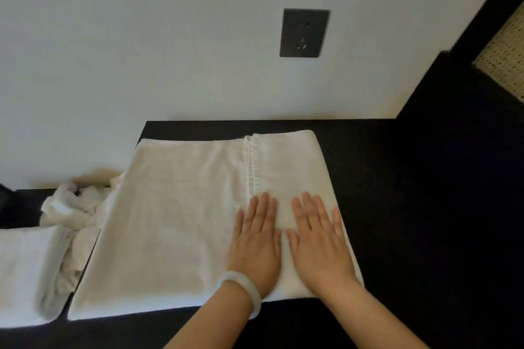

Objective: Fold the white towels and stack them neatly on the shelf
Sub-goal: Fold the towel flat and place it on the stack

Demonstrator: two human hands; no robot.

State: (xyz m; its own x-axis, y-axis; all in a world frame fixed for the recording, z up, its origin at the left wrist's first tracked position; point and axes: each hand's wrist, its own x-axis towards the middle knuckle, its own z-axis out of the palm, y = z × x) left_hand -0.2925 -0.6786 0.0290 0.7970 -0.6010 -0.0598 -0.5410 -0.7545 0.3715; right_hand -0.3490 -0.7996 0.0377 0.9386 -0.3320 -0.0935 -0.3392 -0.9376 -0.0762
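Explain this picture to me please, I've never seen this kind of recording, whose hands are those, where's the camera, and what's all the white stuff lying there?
There is no machine here, only a person working with bare hands. The single picture comes from a camera worn on their head, looking forward and down. A large white towel lies partly folded on a dark surface against a wall. The left hand, with a pale bracelet on its wrist, and the right hand lie flat side by side on the towel's folded-over right part, fingers straight, pressing rather than gripping. Nothing is held. To the left sit a crumpled heap of white cloth and a folded towel. A dark socket is on the wall.
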